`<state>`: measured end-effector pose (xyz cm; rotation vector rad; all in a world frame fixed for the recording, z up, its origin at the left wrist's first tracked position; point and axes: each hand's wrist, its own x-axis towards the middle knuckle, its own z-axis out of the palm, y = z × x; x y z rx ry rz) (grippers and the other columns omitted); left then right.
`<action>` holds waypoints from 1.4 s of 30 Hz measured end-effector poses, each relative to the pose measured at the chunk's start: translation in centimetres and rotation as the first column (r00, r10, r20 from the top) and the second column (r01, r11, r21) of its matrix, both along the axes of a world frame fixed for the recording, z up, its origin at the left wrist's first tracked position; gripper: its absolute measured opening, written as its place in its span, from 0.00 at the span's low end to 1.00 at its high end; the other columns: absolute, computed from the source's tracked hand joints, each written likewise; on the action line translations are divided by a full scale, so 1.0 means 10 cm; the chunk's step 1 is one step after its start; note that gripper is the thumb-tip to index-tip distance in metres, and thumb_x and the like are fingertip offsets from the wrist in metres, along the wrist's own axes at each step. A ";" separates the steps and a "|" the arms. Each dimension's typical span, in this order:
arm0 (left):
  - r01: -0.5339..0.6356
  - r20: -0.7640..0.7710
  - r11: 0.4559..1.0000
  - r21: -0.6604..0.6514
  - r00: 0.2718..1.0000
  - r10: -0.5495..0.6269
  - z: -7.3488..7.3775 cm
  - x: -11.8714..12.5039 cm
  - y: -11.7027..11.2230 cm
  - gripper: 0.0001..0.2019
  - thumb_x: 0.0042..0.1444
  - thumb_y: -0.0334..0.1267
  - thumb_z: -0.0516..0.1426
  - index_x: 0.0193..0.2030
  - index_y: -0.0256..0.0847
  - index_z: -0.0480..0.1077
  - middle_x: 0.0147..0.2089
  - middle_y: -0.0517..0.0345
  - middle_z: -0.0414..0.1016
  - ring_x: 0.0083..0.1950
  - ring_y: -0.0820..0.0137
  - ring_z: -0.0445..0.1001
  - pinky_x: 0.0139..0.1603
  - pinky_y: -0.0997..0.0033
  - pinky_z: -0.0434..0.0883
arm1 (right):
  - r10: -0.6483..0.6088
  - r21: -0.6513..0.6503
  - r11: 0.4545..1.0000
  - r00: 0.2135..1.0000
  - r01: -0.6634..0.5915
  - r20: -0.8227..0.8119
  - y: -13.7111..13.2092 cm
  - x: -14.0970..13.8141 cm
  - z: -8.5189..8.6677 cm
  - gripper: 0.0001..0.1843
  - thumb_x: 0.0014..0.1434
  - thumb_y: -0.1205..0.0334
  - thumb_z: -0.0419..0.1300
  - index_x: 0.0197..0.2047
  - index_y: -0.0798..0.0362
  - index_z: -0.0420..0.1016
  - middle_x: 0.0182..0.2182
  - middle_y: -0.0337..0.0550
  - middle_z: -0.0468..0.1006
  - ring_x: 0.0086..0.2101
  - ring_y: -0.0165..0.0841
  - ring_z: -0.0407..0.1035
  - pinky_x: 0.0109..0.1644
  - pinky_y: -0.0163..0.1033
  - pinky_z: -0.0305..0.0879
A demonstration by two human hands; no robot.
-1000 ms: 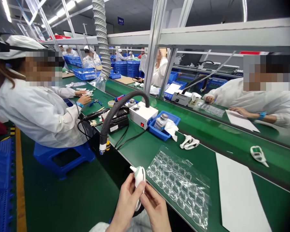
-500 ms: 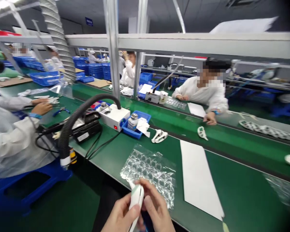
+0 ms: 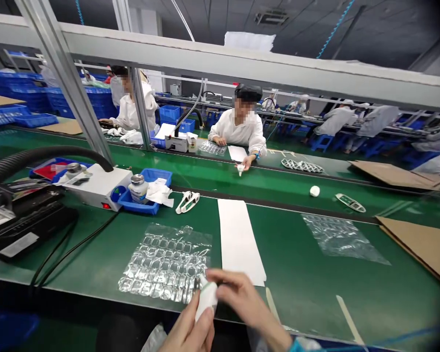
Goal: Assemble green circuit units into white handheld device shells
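In the lower middle of the head view, my left hand (image 3: 194,325) is closed around a white ear thermometer (image 3: 207,300). Its narrow tip points up and away from me, and my fingers cover its lower part. My right hand (image 3: 240,293) is at the upper right side of the thermometer, fingers stretched out and slightly blurred; whether the fingertips touch the casing I cannot tell. Just beyond both hands lies a clear plastic blister sheet (image 3: 168,261) with rows of square pockets. To its right is a long white sheet (image 3: 240,239).
White loop-shaped parts (image 3: 187,202) lie beside a blue tray (image 3: 143,208) holding a bottle and tissues. A white box (image 3: 99,188) with a black hose stands left. Across the green belt (image 3: 278,183), a co-worker's hand (image 3: 246,162) holds a small white part. Cardboard (image 3: 421,244) lies right.
The view has swung right. My right hand has shifted from wrapping the thermometer's side to stretched fingers near its top. The co-worker opposite now has a white part in hand.
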<state>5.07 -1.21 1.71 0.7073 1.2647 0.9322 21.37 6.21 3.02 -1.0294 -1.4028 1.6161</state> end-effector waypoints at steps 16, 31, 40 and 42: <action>0.025 0.110 0.992 0.125 0.993 -0.039 -0.15 0.68 0.90 0.26 0.54 0.57 0.57 0.47 0.35 0.70 0.39 0.47 0.74 0.46 0.60 0.75 0.55 0.60 0.71 | -0.301 0.455 0.887 0.848 0.081 0.435 1.21 0.91 -0.42 0.05 0.50 0.68 0.59 0.24 0.51 0.72 0.27 0.39 0.70 0.32 0.35 0.62 0.38 0.40 0.57; -0.028 0.314 0.999 0.019 0.949 0.020 0.23 0.52 0.77 0.30 0.55 0.66 0.46 0.34 0.37 0.69 0.19 0.60 0.68 0.20 0.73 0.65 0.22 0.75 0.62 | -0.097 0.247 0.967 0.985 0.060 0.141 0.41 0.37 0.50 0.11 0.61 0.57 0.58 0.28 0.51 0.69 0.25 0.38 0.68 0.28 0.33 0.61 0.33 0.37 0.56; -0.060 0.314 0.998 0.010 0.948 0.054 0.18 0.40 0.63 0.27 0.57 0.63 0.47 0.27 0.39 0.64 0.17 0.63 0.64 0.19 0.76 0.61 0.21 0.76 0.57 | -0.082 0.395 0.916 0.926 -0.076 0.368 0.29 -0.04 0.29 0.10 0.66 0.66 0.48 0.31 0.50 0.61 0.29 0.36 0.65 0.29 0.30 0.62 0.33 0.35 0.57; -0.054 0.319 0.998 -0.008 0.946 0.054 0.17 0.38 0.62 0.26 0.58 0.62 0.48 0.29 0.39 0.64 0.17 0.64 0.64 0.19 0.76 0.61 0.21 0.76 0.57 | -0.075 0.393 0.915 0.920 -0.089 0.384 0.29 -0.06 0.28 0.10 0.67 0.65 0.47 0.32 0.50 0.60 0.28 0.35 0.64 0.29 0.30 0.61 0.32 0.35 0.57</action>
